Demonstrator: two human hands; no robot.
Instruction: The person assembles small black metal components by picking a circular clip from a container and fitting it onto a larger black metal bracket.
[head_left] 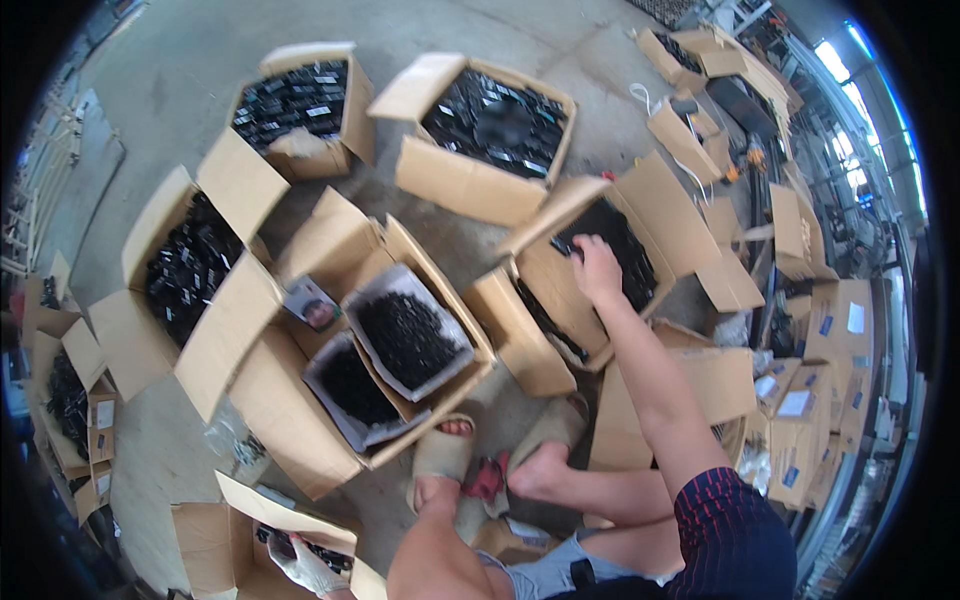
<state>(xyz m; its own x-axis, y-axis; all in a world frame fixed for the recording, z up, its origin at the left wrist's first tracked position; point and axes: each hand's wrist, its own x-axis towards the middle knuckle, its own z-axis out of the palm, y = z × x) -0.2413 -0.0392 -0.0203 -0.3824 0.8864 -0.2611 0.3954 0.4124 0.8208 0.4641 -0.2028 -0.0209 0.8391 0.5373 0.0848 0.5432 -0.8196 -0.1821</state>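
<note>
My right hand [597, 268] is over the open carton [690, 225] at the right, its fingers closed on a small black plastic piece [565, 245]. More dark pieces [628, 245] lie in that carton, beside a cardboard sheet [552, 280]. At the lower left, my left hand [312, 572], in a whitish glove, reaches into a smaller open carton [205, 545] among black parts [330, 556]. Its fingers look curled, and what they hold is hard to make out. Between the hands stands a large carton [290, 420] with two grey-lined inner boxes of small black parts [405, 340].
Open cartons of black parts stand at the far left [290, 100], far middle [500, 120] and left [190, 265]. Their flaps stick out widely. A picture card [312, 303] leans inside the large carton. Stacked cartons [800, 420] line the right side. My sandalled feet [440, 460] are between the cartons.
</note>
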